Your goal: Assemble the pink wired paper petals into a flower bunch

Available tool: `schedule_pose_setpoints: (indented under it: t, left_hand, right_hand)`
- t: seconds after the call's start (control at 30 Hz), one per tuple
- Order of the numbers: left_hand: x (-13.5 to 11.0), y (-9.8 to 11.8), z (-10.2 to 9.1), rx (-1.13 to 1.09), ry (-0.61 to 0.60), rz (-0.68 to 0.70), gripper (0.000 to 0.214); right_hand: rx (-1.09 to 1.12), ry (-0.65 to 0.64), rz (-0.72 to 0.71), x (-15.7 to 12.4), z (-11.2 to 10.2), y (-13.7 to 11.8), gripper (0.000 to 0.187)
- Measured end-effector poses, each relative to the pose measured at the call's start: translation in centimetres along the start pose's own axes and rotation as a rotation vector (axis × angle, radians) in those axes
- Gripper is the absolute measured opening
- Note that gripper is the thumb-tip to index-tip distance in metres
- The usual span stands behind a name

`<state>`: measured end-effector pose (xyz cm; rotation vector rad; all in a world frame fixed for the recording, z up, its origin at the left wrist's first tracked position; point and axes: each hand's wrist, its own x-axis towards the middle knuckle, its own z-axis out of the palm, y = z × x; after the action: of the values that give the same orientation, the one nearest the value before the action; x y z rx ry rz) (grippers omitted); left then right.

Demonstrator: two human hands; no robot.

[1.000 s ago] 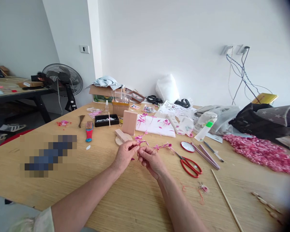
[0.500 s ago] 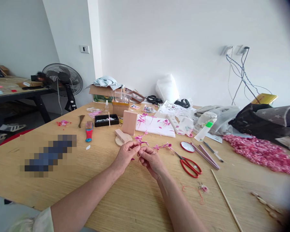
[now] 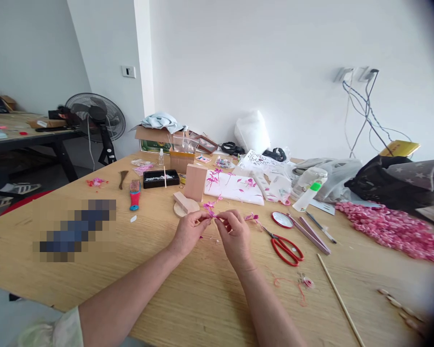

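While pinching pink flower sprig [image 3: 210,208] with fingers of left hand [image 3: 188,234] and right hand [image 3: 236,237], probably feather-light, floppy, easily crushed; better gripping stem than petals lol

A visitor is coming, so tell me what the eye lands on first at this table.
First come the two hands in the middle of the table: the left hand and the right hand pinch a pink sprig between their fingertips. Just right of them lie red scissors. Along the far right edge sprawls a big pink heap.
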<state>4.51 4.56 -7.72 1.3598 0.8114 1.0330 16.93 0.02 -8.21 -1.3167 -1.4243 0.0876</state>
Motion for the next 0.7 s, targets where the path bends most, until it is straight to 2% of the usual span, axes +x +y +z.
schedule_pose_setpoints:
  t: [0.4,0.57,0.7]
  left_hand:
    - [-0.3,0.2,0.1,0.241,-0.058,0.128,0.024]
    - [-0.3,0.2,0.2,0.276,-0.068,0.175,0.021]
    - [0.2,-0.4,-0.2,0.270,-0.038,0.174,0.021]
  right_hand:
    - [-0.286,-0.046,-0.146,-0.2,0.1,-0.5,0.015]
    - [-0.338,0.047,-0.127,0.1,-0.4,-0.3,0.015]
    - [-0.386,0.210,-0.040,0.9,-2.1,0.8,0.011]
